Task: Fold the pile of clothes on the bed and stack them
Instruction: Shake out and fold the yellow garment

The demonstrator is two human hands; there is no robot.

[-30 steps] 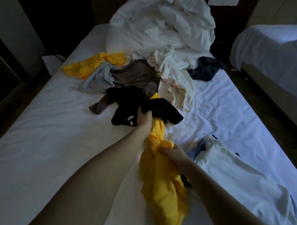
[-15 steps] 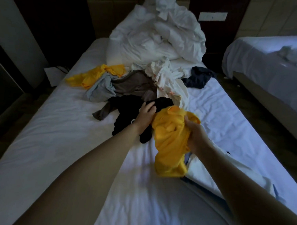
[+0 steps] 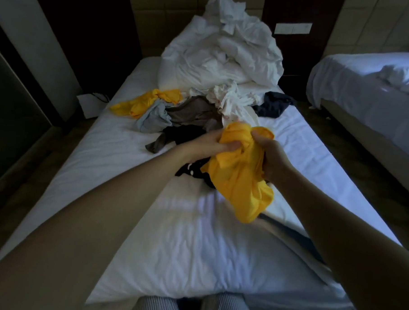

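Observation:
A crumpled yellow garment (image 3: pixel 240 177) hangs above the white bed (image 3: pixel 118 165), bunched between both hands. My left hand (image 3: pixel 208 146) grips its upper left part and my right hand (image 3: pixel 272 159) grips its upper right part. Behind them lies the pile of clothes: a black garment (image 3: pixel 188 135), a brown one (image 3: pixel 196 111), a grey one (image 3: pixel 153 116), a second yellow one (image 3: pixel 145 102), a white one (image 3: pixel 234 102) and a dark navy one (image 3: pixel 273 105). A dark edge of cloth (image 3: pixel 296 238) shows under my right forearm; the rest of it is hidden.
A heap of white bedding (image 3: pixel 226 52) fills the head of the bed. A second bed (image 3: pixel 375 92) stands to the right across a strip of floor. A white bag (image 3: pixel 91 103) sits on the floor at the left. My striped trouser legs (image 3: pixel 192 305) touch the bed's foot.
The yellow garment came out of the pile and rose off the bed. My left hand let go of the black garment and now grips the yellow one alongside my right hand.

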